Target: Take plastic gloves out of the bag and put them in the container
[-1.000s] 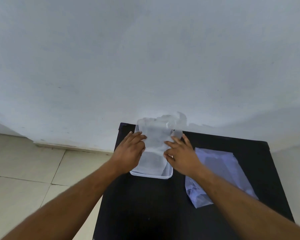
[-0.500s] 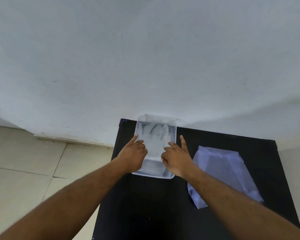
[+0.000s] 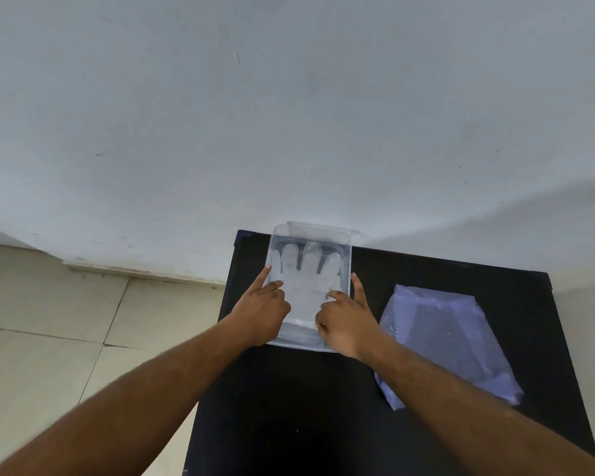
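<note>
Both hands are down on the clear container (image 3: 345, 249) at the far left corner of the black table (image 3: 323, 407); a plastic glove (image 3: 308, 280) lies flat inside, fingers toward the wall (image 3: 289, 115); the left hand (image 3: 260, 312) presses its left side, fingers loosely spread, gripping nothing; the right hand (image 3: 346, 322) does likewise on the right rim, index finger along the edge, nothing pinched. The bag (image 3: 447, 341) lies flat to the right, apart from the container; bare tabletop lies in front; tiled floor (image 3: 49, 321) sits off the left edge.
</note>
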